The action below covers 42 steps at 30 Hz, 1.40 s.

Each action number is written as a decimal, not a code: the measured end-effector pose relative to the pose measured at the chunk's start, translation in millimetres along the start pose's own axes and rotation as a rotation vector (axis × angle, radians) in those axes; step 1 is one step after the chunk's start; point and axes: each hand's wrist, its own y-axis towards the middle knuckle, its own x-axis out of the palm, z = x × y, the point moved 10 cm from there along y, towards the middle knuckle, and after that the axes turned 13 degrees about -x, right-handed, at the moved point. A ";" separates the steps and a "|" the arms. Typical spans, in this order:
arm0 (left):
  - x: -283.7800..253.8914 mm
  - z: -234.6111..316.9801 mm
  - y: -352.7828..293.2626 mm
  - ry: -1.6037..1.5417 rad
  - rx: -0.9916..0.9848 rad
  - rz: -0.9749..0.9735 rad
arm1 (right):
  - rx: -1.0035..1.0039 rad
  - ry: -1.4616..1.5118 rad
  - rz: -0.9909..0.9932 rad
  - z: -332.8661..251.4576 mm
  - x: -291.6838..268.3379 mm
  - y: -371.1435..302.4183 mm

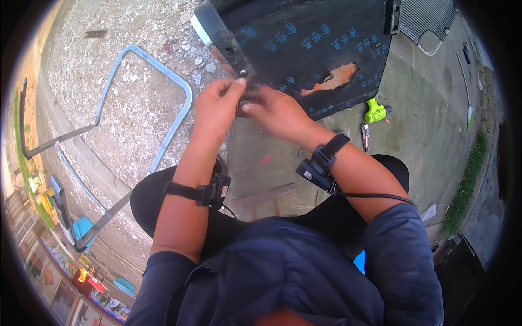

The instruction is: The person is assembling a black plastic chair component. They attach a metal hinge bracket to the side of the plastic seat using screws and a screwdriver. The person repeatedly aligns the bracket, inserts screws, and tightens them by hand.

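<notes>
My left hand (217, 106) is pinched closed at the lower end of a dark metal bar (225, 46), just below a round bolt head (243, 73). Close beside it, my right hand (278, 113) has its fingers curled in, slightly blurred. Whatever the fingers of both hands hold is small, dark and mostly hidden between them. The bar runs along the left edge of a large black panel (272, 60) with blue printed marks. A torn patch (334, 80) on the panel shows a rusty orange surface.
Right of my hands, a lime-green power tool (375, 111) and a small hand tool (365, 137) lie on the concrete. Bent metal tube frames (187, 89) rest on rubble to the left. A grey mesh piece (429, 19) is at the far right, and a flat strip (266, 194) lies between my legs.
</notes>
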 end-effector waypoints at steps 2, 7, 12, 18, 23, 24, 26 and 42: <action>1.0 -9.5 4.6 -0.069 -0.114 -0.033 | -0.046 -0.019 -0.012 -9.0 -8.9 1.3; 10.1 -17.1 6.1 -0.241 -0.223 -0.086 | -0.069 -0.177 -0.068 -16.6 -25.9 2.6; 16.8 -24.8 15.4 -0.294 -0.255 -0.139 | -0.129 -0.368 -0.080 -24.2 -35.4 3.4; 24.6 -26.6 21.0 -0.385 -0.279 -0.175 | -0.106 -0.319 -0.041 -28.0 -48.3 2.7; 29.3 -23.6 20.0 -0.411 -0.261 -0.173 | 0.214 -0.087 -0.086 25.4 -41.6 -9.3; 29.9 -23.7 19.5 -0.428 -0.269 -0.170 | 0.337 0.176 -0.100 37.2 -30.6 -18.3; 30.6 -23.4 18.2 -0.462 -0.284 -0.162 | 0.574 0.708 -0.125 45.2 -2.3 -39.1; 29.3 -34.1 17.9 -0.374 -0.326 -0.244 | -0.200 -0.209 0.434 -53.3 -85.4 2.9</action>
